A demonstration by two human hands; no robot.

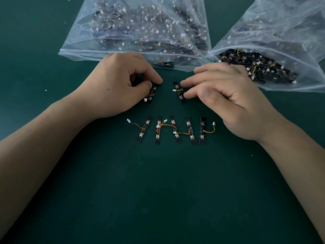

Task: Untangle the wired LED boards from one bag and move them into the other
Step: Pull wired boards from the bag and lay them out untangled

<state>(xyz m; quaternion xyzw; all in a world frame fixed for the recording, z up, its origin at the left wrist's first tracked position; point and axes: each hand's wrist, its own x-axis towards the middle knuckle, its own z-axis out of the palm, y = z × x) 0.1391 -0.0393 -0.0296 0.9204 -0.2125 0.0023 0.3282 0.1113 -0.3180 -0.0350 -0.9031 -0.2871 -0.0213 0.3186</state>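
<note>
Though wired, seven boards (pixel 202 130), two bags (pixel 84 53).

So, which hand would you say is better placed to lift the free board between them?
Right: the right hand is open beside the free board; the left hand grips another board.

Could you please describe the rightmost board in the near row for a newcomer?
On the green mat, five boards lie in a row nearest the camera. Take the rightmost board: only its yellow wire curls rightward to a white plug.
</note>
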